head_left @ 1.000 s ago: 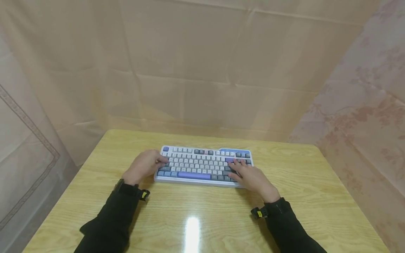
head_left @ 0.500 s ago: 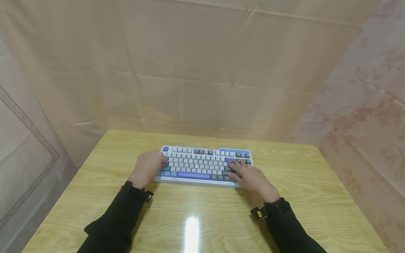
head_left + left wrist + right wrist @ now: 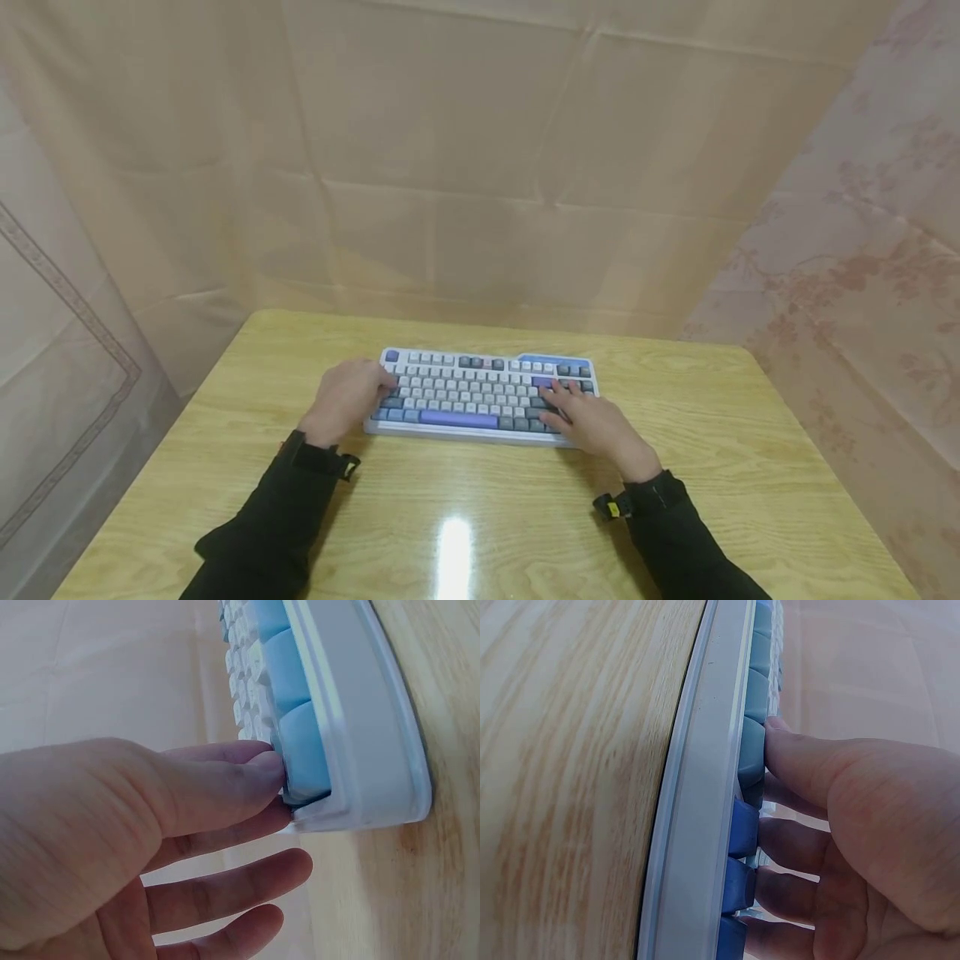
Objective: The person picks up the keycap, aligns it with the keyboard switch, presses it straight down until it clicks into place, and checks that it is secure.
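Observation:
A keyboard with white, grey, blue and purple keys lies flat on the wooden table. My left hand is at its left end. In the left wrist view, the thumb and forefinger pinch at the keys just beyond the blue corner key; the fingertips hide the keycap there. The other fingers hang loosely past the corner. My right hand rests on the keyboard's right end with its fingers spread. The right wrist view has its thumb against a grey-green key, other fingertips over dark blue keys.
The wooden table extends around the keyboard, with a bright light reflection in front. A beige cloth hangs behind it, a pale curtain at the left and a floral one at the right.
Since a second ago my left hand has turned, its wrist swinging slightly right, with its fingertips staying at the keyboard's left keys. My right hand and the keyboard stay in place.

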`<control>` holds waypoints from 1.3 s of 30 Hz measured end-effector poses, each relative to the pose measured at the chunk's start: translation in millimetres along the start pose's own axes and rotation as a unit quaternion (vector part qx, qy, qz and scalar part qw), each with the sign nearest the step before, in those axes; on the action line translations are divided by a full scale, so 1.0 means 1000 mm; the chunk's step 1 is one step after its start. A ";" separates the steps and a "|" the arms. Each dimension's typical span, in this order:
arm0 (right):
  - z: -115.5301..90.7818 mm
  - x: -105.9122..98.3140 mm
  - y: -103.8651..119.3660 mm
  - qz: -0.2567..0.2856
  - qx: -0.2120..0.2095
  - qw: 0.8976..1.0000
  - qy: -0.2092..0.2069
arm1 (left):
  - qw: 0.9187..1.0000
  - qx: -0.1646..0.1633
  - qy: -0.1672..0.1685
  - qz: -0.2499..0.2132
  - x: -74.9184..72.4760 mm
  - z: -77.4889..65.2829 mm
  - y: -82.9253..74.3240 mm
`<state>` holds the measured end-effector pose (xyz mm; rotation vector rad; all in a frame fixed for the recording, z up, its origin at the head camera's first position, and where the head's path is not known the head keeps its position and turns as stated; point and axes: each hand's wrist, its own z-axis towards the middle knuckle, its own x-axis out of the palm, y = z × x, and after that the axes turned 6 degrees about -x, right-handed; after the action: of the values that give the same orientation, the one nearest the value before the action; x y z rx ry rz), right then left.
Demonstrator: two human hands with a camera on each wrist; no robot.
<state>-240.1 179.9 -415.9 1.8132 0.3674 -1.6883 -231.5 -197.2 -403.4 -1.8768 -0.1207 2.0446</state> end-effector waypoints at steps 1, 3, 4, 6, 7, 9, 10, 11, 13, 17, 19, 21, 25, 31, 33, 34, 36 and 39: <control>0.000 0.000 0.000 0.000 0.000 1.000 0.000 | 1.000 0.000 0.002 0.000 0.000 0.000 0.001; 0.001 0.001 0.000 0.001 0.001 1.000 0.001 | 1.000 0.003 0.008 0.001 0.000 0.000 0.003; 0.001 0.001 0.000 0.002 0.002 1.000 0.001 | 1.000 0.004 0.012 0.001 -0.001 0.000 0.004; 0.001 0.002 0.001 0.003 0.002 1.000 0.001 | 1.000 0.006 0.022 -0.001 -0.002 0.000 0.005; 0.002 0.002 0.001 0.002 0.003 1.000 0.002 | 1.000 0.005 0.028 -0.005 -0.003 -0.001 0.005; 0.002 0.002 0.002 0.004 0.007 1.000 0.003 | 0.999 -0.002 0.041 -0.017 -0.005 -0.002 0.005; 0.003 0.003 0.002 0.004 0.009 1.000 0.005 | 0.999 -0.007 0.047 -0.022 -0.006 -0.002 0.004; 0.003 0.003 0.002 0.003 0.010 1.000 0.006 | 0.998 -0.014 0.054 -0.026 -0.007 -0.003 0.003; 0.004 0.003 0.002 0.002 0.013 1.000 0.007 | 0.997 -0.027 0.068 -0.033 -0.009 -0.004 0.003; 0.005 0.002 0.003 -0.003 0.009 1.000 0.007 | 0.994 -0.042 0.092 -0.035 -0.010 -0.004 0.002; 0.005 0.001 0.003 -0.002 0.009 1.000 0.007 | 0.994 -0.042 0.097 -0.037 -0.010 -0.004 0.003; 0.006 0.001 0.003 -0.002 0.007 1.000 0.007 | 0.994 -0.040 0.099 -0.040 -0.010 -0.004 0.004; 0.007 0.001 0.003 -0.001 0.007 1.000 0.008 | 0.993 -0.033 0.100 -0.045 -0.010 -0.003 0.005; 0.008 0.001 -0.006 -0.022 -0.001 0.999 -0.045 | 0.994 -0.048 0.089 -0.044 -0.018 -0.005 0.004; 0.008 -0.001 -0.011 -0.034 -0.006 0.995 -0.090 | 0.997 -0.044 0.051 -0.030 -0.024 -0.008 0.003; 0.007 -0.003 -0.015 -0.036 -0.007 0.993 -0.115 | 0.999 -0.037 0.024 -0.023 -0.027 -0.009 0.003; 0.005 -0.008 -0.022 -0.034 -0.007 0.987 -0.159 | 0.999 -0.011 -0.048 -0.012 -0.033 -0.011 0.004; 0.000 -0.014 -0.035 -0.029 -0.011 0.978 -0.208 | 0.986 0.031 -0.163 0.011 -0.037 -0.010 0.008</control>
<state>-263.1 209.5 -410.7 1.3949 0.2571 -2.0376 -221.9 -218.6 -371.8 -1.5000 -0.1192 2.3272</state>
